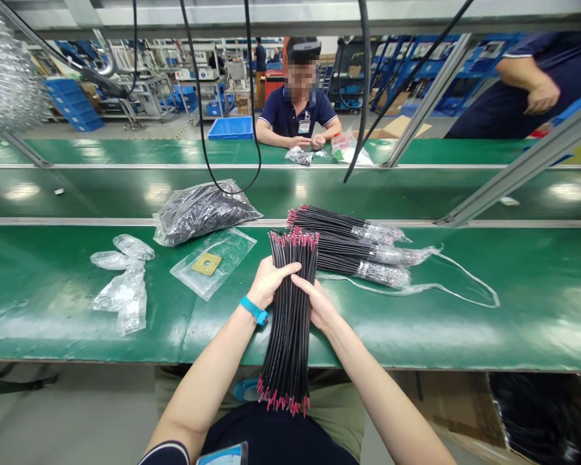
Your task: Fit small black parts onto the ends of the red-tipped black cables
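Observation:
Between my two hands is a thick bundle of black cables [290,329] with red ends, its lower end overhanging the bench's front edge. My left hand [272,279] is wrapped round its left side, thumb across the front. From the right, my right hand [314,298] grips the same bundle, its thumb close to the other thumb. Just beyond, several more bundles of black cables [341,245] lie on the green bench, their right ends in clear plastic wrap. A clear bag with a yellow square plate [207,263] lies to the left of my hands.
A large clear bag of dark parts [206,210] rests at the back left. Crumpled clear plastic [126,284] lies at left, and a plastic strip [469,284] at right. Black cables [249,129] hang overhead. Across the bench a person [297,103] sits; another stands at right.

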Demonstrator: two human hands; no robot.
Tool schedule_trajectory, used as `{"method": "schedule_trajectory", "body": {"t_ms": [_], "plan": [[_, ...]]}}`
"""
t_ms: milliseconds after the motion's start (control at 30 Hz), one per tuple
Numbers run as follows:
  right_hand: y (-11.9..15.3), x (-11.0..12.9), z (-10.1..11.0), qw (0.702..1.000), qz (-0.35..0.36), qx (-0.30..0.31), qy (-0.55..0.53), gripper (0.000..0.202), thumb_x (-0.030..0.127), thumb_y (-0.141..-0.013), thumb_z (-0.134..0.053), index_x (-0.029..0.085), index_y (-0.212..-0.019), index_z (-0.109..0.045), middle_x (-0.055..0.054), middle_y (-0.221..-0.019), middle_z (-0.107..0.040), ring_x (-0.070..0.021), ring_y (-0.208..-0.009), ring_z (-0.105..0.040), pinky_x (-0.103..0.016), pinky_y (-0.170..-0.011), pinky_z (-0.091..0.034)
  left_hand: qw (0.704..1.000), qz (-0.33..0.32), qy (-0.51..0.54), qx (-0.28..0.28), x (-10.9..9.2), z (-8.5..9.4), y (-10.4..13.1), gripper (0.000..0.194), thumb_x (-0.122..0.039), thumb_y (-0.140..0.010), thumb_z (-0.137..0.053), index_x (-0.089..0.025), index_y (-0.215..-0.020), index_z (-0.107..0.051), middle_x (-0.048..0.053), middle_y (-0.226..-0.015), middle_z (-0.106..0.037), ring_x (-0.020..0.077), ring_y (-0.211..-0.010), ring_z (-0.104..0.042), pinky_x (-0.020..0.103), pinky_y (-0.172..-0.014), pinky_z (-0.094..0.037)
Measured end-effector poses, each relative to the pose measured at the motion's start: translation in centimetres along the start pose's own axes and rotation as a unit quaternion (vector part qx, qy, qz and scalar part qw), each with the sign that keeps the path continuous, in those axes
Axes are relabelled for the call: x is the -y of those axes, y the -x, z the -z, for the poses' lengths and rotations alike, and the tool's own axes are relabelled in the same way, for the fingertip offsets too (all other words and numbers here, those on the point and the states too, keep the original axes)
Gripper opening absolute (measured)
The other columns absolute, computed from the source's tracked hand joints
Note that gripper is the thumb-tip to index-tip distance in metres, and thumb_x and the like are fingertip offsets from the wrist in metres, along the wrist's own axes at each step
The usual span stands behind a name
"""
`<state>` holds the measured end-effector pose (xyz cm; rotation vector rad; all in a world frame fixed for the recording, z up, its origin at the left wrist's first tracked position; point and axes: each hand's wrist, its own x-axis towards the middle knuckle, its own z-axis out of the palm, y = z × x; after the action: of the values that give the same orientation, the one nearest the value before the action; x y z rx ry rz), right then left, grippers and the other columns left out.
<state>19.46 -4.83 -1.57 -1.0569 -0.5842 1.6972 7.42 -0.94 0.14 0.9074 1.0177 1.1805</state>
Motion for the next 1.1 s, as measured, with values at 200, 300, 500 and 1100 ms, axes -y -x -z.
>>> {"method": "schedule_trajectory", "body": {"t_ms": [200, 300, 500, 1100], "plan": [[0.03, 0.12, -0.03, 0.999, -0.034, -0.022, -0.035, 0.032, 0.033, -0.068, -0.075, 0.017, -0.095, -0.07, -0.004, -0.09, -0.075, -0.0173, -0.076, -0.07, -0.027, -0.069, -0.057, 0.999, 0.01, 0.032, -0.017, 0.04, 0.11, -0.16, 0.027, -0.024, -0.066, -0.078, -0.012, -0.089, -0.07, 0.008, -0.092, -0.074, 0.018, -0.079, -0.067, 0.029, -0.076, -0.051], [-0.06, 0.0, 0.0, 0.999, -0.026, -0.016, -0.032, 0.034, 0.031, -0.067, -0.076, 0.017, -0.098, -0.07, -0.004, -0.092, -0.075, -0.0182, -0.079, -0.071, -0.028, -0.072, -0.057, 1.0, -0.003, 0.029, -0.006, -0.13, -0.1, 0.12, 0.034, -0.03, -0.067, -0.081, -0.013, -0.095, -0.071, 0.009, -0.099, -0.074, 0.0188, -0.084, -0.068, 0.03, -0.08, -0.052], [-0.34, -0.37, 0.07, 1.0, -0.007, 0.001, -0.004, 0.04, 0.031, -0.062, -0.085, 0.016, -0.096, -0.071, -0.005, -0.092, -0.076, -0.0195, -0.082, -0.072, -0.03, -0.078, -0.058, 0.999, -0.027, -0.03, -0.002, -0.22, -0.21, 0.34, 0.04, -0.03, -0.06, -0.087, -0.014, -0.093, -0.072, 0.009, -0.098, -0.074, 0.0204, -0.084, -0.068, 0.032, -0.079, -0.053], [-0.04, 0.08, -0.12, 0.999, -0.011, -0.023, -0.027, 0.03, 0.032, -0.07, -0.072, 0.017, -0.096, -0.07, -0.004, -0.092, -0.075, -0.0194, -0.082, -0.071, -0.03, -0.078, -0.058, 0.999, -0.022, 0.0, -0.046, -0.14, 0.03, 0.2, 0.034, -0.022, -0.062, -0.082, -0.015, -0.093, -0.071, 0.007, -0.097, -0.074, 0.0204, -0.087, -0.068, 0.034, -0.085, -0.052]]}}
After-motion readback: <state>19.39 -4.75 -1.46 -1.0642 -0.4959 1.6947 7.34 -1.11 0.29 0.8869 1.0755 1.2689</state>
